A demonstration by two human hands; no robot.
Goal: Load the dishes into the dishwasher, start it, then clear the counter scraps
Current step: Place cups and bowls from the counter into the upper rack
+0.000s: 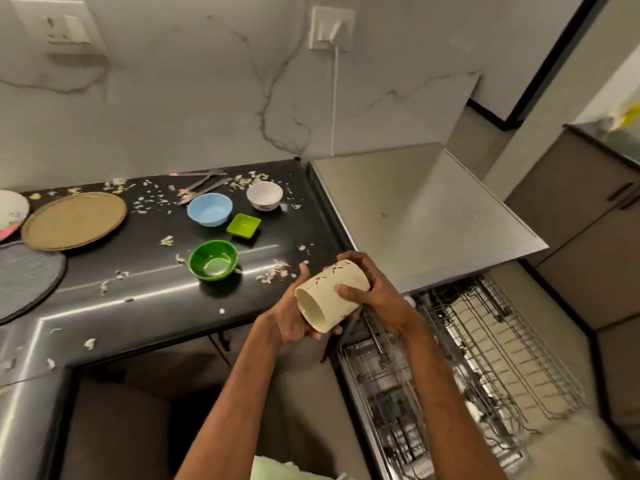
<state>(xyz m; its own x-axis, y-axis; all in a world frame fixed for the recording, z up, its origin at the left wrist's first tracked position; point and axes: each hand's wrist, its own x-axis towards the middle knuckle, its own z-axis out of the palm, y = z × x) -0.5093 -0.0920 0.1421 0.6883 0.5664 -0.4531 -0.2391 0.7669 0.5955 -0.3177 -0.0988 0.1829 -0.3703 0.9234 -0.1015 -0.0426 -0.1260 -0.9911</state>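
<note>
"Both hands on one thing, are they?"

"Yes; the left hand [292, 320] cradles the cup [327, 284] from beneath, near its mouth, thumb up along the side; the right hand [384, 296] wraps the base end, fingers curled over the top and thumb pressed on the wall; so the two are together, clamped on the same cup, held in the air just off the counter's [145, 258] edge."

"And what lies round them?"

"Left of the hands and beyond them, on the dark counter, a green bowl [213, 259] is nearest, then a blue bowl [209, 209], a small green square dish [243, 225] and a white bowl [264, 195] further off; scraps [273, 273] litter it just beside the left hand; right of the hands and below them the dishwasher's wire rack [491, 341] stands pulled out."

"How will the cup handle?"

"Ceramic, I'd judge; stiff, fairly weighty, glazed and so likely slippery; it could chip on the wires if dropped; the plain wall gives the surest hold, one hand round the middle; I see no handle from here."

"Which way does it point?"

"It is tipped on its side; the long axis runs from the open mouth, low and towards the left hand and the wearer, up to the base inside the right hand; to sit in the rack it would likely need the mouth turned down."
</note>
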